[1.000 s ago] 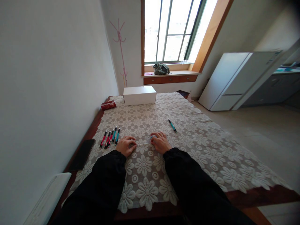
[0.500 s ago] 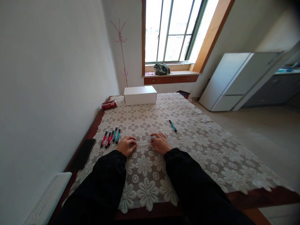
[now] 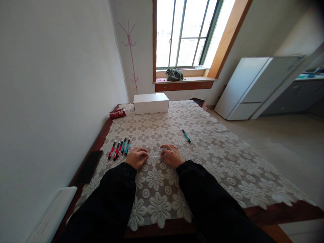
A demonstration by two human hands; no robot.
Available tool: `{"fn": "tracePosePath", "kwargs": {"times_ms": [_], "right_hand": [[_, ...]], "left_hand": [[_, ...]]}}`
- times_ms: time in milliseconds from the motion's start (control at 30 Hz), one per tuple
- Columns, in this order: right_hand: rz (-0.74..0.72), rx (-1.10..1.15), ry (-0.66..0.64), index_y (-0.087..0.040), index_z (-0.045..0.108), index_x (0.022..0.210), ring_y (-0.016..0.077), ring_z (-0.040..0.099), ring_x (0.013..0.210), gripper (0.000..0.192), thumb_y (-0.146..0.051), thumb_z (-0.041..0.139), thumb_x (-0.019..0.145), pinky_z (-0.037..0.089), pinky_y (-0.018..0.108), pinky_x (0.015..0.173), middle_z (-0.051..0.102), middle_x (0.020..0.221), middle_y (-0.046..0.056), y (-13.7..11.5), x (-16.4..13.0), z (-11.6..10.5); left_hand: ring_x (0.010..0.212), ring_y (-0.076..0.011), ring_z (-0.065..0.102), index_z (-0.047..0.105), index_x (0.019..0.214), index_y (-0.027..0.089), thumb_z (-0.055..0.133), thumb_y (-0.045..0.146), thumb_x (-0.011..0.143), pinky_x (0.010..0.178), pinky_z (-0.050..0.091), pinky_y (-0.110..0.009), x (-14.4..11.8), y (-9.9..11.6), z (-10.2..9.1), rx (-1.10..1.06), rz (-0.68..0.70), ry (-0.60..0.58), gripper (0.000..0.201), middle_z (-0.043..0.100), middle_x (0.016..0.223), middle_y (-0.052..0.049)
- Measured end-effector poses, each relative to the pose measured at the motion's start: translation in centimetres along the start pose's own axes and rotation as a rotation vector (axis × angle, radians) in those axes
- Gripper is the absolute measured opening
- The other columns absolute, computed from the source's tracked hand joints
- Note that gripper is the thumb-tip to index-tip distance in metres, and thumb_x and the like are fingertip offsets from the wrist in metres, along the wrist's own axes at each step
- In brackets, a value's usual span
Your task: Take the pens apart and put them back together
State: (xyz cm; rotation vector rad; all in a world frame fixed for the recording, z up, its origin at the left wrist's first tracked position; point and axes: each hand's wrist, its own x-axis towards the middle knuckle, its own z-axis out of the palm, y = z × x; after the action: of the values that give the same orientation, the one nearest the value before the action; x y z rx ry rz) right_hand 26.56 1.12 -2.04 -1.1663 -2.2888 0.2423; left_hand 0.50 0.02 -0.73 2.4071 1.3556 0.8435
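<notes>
Seemingly the step in hand is work on a thin pale rod (image 3: 155, 156), perhaps a pen refill, held level just above the bench (image 3: 215, 158) between the left hand (image 3: 136, 157) and the right hand (image 3: 172, 156); each grip is closed on one end of it, fingertips pinched. It lies right of the row of pens (image 3: 119, 148), with a lone teal pen (image 3: 186, 135) further right. Next, I judge, a steady hold on both ends matters.
</notes>
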Motion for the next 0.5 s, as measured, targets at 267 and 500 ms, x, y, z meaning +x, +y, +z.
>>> {"fn": "tracePosePath", "kwargs": {"times_ms": [267, 500], "right_hand": [[0.004, -0.047, -0.001, -0.024, 0.066, 0.088, 0.0219, 0.052, 0.108, 0.005, -0.023, 0.061, 0.088, 0.036, 0.038, 0.094, 0.064, 0.111, 0.004, -1.1, 0.1, -0.8], [-0.032, -0.029, -0.114, -0.021, 0.062, 0.090, 0.0183, 0.058, 0.088, 0.008, -0.022, 0.055, 0.092, 0.038, 0.032, 0.082, 0.067, 0.089, 0.002, -1.1, 0.2, -0.5]], "left_hand": [[0.102, -0.0217, 0.061, 0.072, 0.083, 0.023, 0.067, 0.029, 0.082, 0.095, 0.048, -0.038, 0.0, 0.1, 0.1, -0.009, 0.055, 0.042, 0.008, 0.070, 0.102, -0.004], [0.102, -0.0217, 0.060, 0.070, 0.084, 0.022, 0.066, 0.029, 0.084, 0.094, 0.048, -0.038, 0.0, 0.2, 0.1, -0.028, 0.075, 0.039, 0.007, 0.071, 0.101, -0.004]]}}
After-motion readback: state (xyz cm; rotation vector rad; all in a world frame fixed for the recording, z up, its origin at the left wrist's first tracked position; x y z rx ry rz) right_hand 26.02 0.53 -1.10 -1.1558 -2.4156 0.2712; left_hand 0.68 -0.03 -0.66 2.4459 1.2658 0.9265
